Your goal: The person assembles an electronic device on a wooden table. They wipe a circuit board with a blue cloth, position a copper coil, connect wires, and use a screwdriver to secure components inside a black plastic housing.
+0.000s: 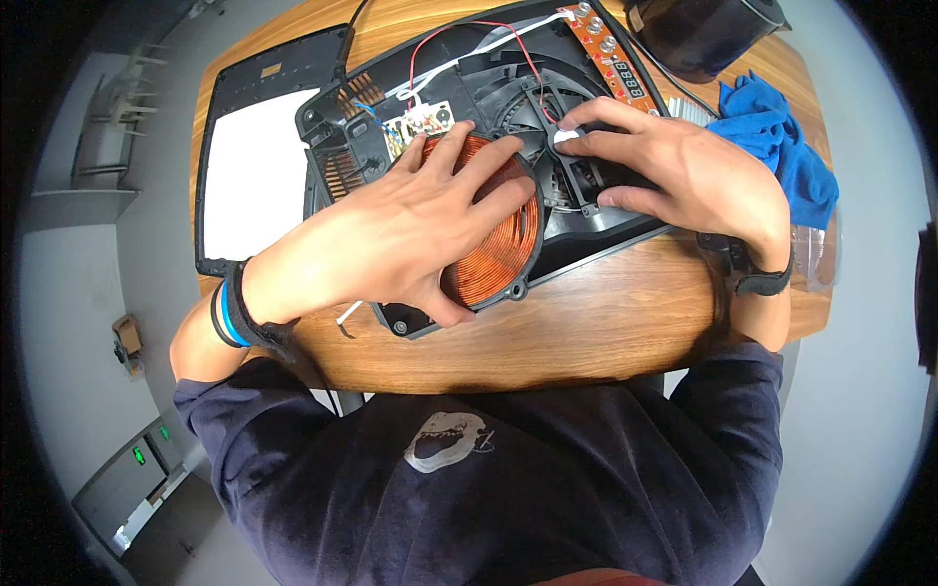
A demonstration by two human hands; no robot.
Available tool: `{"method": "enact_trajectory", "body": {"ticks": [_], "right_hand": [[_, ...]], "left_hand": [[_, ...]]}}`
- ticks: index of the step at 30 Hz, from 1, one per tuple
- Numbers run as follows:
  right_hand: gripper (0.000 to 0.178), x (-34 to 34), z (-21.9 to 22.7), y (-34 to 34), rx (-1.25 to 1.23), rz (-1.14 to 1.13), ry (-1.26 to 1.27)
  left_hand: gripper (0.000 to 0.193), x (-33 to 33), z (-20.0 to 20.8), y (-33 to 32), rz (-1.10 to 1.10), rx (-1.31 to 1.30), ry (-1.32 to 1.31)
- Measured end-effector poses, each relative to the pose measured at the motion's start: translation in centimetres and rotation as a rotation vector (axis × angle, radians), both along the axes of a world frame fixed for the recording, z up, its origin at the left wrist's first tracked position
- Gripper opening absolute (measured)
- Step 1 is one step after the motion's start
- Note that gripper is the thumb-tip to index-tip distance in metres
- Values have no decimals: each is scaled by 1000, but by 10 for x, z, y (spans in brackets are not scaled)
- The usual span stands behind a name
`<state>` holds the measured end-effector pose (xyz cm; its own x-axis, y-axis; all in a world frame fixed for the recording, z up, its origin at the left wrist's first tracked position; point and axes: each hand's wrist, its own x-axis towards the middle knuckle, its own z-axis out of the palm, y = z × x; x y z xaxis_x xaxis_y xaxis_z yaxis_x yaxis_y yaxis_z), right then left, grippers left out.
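On the table [606, 327], the left hand [415, 220] spreads across a round copper coil [503, 249] at an open black housing [474, 83]; the right hand [679, 161] has fingertips at what looks like a small white disc [565, 142], partly covered, while a blue cloth [772, 142] lies to the right

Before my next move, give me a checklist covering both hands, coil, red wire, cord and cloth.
1. Left hand on the copper coil: ok, spread across it.
2. Coil fully visible: not ok, the left hand hides part.
3. Red wire clear of the right hand: not ok, it runs down close beside it.
4. Black cord unplugged: cannot tell, far end out of view.
5. Blue cloth off the coil: ok, it lies farther right.
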<state>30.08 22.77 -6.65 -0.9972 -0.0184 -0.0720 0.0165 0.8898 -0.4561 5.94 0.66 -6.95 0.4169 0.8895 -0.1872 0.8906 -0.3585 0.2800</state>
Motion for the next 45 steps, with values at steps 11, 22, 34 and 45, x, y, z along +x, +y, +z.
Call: {"method": "enact_trajectory", "body": {"ticks": [11, 22, 34, 45], "right_hand": [[53, 0, -1, 1, -7, -12, -22], [53, 8, -4, 15, -20, -17, 53], [43, 5, -11, -5, 38, 57, 47], [19, 0, 6, 21, -64, -226, 271]], "left_hand": [[123, 5, 3, 2, 209, 146, 53], [130, -12, -6, 17, 139, 77, 188], [137, -36, 10, 21, 120, 39, 277], [76, 27, 32, -7, 60, 58, 317]]}}
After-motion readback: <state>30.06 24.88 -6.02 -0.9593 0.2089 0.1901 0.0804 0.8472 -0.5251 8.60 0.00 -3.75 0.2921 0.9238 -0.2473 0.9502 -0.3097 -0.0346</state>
